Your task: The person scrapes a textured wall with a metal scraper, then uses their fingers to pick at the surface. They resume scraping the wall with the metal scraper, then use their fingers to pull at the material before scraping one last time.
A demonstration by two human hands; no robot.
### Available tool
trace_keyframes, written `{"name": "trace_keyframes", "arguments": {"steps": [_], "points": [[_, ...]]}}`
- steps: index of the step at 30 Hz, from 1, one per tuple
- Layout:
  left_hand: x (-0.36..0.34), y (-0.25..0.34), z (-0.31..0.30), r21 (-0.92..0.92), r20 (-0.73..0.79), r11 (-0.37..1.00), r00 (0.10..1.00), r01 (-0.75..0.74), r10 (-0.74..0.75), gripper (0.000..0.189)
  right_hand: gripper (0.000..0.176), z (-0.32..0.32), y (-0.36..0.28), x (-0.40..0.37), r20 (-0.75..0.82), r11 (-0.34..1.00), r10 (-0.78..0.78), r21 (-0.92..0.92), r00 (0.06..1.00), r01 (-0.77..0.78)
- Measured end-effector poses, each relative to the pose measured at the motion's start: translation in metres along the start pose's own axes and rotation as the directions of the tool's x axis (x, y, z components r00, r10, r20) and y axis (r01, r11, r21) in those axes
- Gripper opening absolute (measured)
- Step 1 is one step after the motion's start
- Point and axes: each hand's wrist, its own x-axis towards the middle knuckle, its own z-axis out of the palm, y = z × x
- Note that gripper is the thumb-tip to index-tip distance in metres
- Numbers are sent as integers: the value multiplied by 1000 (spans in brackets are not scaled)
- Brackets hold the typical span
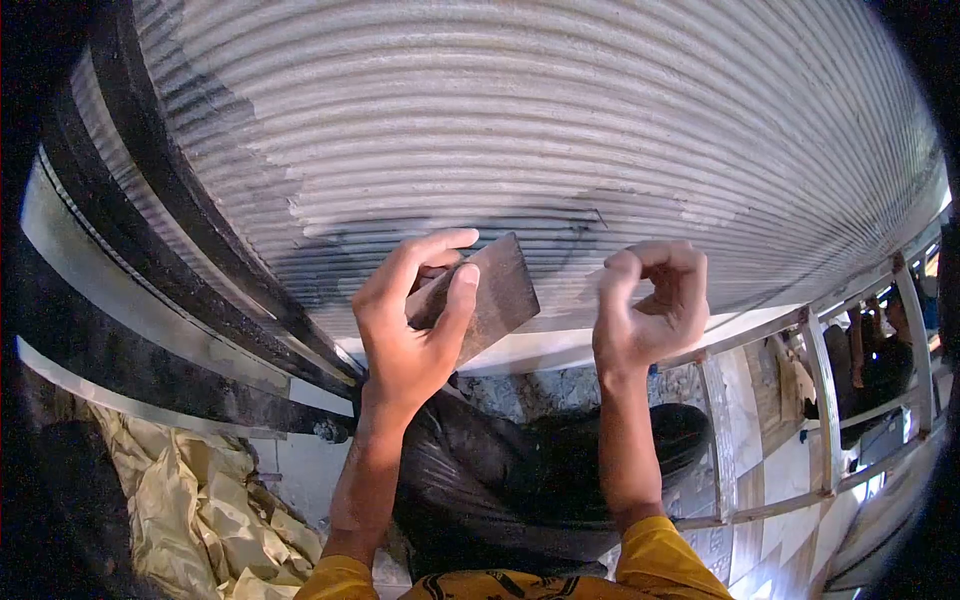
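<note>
A flat, brownish-grey rectangular piece (507, 297) with a darker edge is gripped between the thumb and fingers of my left hand (405, 320). In front of it stretches a corrugated, ribbed panel (480, 120), pale grey with dark, wet-looking patches low down near both hands. My right hand (652, 305), dusty white and slightly blurred, is raised close to the panel's lower edge. Its fingers curl round toward the thumb in a ring, and whatever may sit between the tips is too small to make out.
Dark curved frame bars (190, 220) run down the left side. Crumpled tan sheeting (200, 490) lies at lower left. To the right stands a metal railing (825, 400), with a person (885, 345) beyond it. My dark-clothed legs (520, 470) are bent below the panel.
</note>
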Motion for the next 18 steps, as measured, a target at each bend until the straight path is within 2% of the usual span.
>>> {"name": "trace_keyframes", "arguments": {"steps": [2,3,4,6,8,11,12,14,18], "points": [[3,1,6,3,-5,999,999,-53,53,20,23,8,-13,9,97,995,101,11,990,-102],[3,1,9,8,-10,995,995,-104,104,20,23,11,-10,10,121,992,111,-72,986,-103],[3,2,11,5,-5,994,994,-108,108,20,23,11,-5,11,115,992,112,-74,987,-104],[1,3,14,-19,25,998,998,-61,61,20,19,11,3,13,150,989,10,-149,989,13],[0,1,15,-9,28,998,997,-70,70,20,15,3,1,12,144,992,16,-125,990,3],[0,0,17,-1,21,998,998,-57,57,20,11,-21,9,4,-17,999,-41,17,999,41],[0,0,19,-8,12,999,999,-34,35,20,11,-26,8,0,-32,984,74,162,997,-68],[3,3,24,-24,19,999,999,-48,48,21,12,-41,11,5,259,991,-18,134,966,-18],[12,14,33,-78,38,996,998,-41,44,23,18,-32,5,13,376,1000,-14,20,926,8]]}}
